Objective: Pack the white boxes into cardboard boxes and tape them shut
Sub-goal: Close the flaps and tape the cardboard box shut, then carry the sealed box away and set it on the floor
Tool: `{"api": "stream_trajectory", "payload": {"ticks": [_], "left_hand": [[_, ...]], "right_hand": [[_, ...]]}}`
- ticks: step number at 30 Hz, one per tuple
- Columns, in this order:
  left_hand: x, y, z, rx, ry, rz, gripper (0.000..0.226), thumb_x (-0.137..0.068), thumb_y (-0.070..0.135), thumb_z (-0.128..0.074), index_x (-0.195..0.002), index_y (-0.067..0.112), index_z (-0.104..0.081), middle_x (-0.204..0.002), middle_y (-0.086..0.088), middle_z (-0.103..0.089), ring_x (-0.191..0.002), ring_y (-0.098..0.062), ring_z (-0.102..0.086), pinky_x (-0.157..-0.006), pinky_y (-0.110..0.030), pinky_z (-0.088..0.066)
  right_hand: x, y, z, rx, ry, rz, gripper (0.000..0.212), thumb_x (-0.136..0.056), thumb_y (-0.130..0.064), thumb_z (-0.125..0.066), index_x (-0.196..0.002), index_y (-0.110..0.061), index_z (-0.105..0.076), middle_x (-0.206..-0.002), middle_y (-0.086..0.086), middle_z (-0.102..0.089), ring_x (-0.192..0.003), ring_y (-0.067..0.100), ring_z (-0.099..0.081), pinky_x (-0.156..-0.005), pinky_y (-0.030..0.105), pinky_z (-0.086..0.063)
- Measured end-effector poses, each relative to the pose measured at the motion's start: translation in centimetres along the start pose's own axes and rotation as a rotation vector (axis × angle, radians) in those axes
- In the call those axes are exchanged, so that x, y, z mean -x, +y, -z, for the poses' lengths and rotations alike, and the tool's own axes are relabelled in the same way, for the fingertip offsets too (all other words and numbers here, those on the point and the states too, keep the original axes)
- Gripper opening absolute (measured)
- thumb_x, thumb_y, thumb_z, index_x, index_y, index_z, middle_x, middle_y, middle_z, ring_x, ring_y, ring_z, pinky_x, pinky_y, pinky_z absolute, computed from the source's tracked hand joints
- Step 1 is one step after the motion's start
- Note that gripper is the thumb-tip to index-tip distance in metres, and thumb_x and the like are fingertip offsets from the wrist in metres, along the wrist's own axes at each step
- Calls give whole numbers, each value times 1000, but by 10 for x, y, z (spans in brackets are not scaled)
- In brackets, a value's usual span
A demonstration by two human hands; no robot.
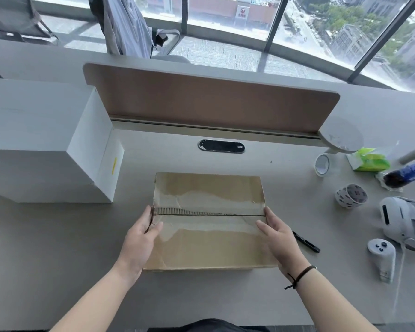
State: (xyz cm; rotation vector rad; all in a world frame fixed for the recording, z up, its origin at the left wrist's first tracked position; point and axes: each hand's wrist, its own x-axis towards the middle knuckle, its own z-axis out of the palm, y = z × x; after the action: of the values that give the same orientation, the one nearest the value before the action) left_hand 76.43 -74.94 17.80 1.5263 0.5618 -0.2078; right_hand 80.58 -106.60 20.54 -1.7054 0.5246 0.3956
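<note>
A brown cardboard box point(209, 240) lies on the grey desk in front of me, its two top flaps folded down and meeting along a middle seam with torn paper around it. My left hand point(143, 233) holds the box's left end at the seam, thumb on top. My right hand point(274, 230) rests on the right end, fingers straight along the edge and thumb on the flap. A large white box point(46, 140) stands to the left. A clear tape roll point(322, 165) stands at the right, a printed tape roll point(351, 196) nearer.
A black marker point(306, 242) lies just right of the cardboard box. Further right are a white headset point(403, 221), a controller point(382, 258), a dark bottle point(405, 173), a green wipes pack point(369, 160) and a lamp base point(343, 135). A brown divider panel point(209, 101) borders the desk's far side.
</note>
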Motion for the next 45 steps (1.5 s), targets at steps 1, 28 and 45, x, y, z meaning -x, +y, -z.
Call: {"api": "stream_trajectory", "payload": {"ticks": [1,28,45], "left_hand": [[0,1,0,2,1,8,62,-103,12,-55,-158,21,-28,-149,25,-44,-140,8,-36,-119,-23,-23],[26,-15,-1,64,-99,223,75,-92,31,-72,-137,74,-30,-126,24,-66,-108,-16,-71,-85,-56,-59],[68,7,3,62,-33,52,87,-91,15,-74,-137,74,-30,-144,20,-53,-109,-16,-70,-85,-45,-61]], "right_hand": [[-1,1,2,2,-6,-7,60,-100,-10,-60,-155,-21,-38,-150,-13,-50,-136,5,-49,-120,36,-34],[15,40,8,-99,-115,-166,76,-88,-23,-77,-139,-66,-40,-124,-15,-70,-107,25,-72,-87,58,-59],[14,7,18,-106,-283,-66,79,-83,-11,-77,-134,-63,-47,-122,-14,-71,-109,26,-71,-97,61,-53]]}}
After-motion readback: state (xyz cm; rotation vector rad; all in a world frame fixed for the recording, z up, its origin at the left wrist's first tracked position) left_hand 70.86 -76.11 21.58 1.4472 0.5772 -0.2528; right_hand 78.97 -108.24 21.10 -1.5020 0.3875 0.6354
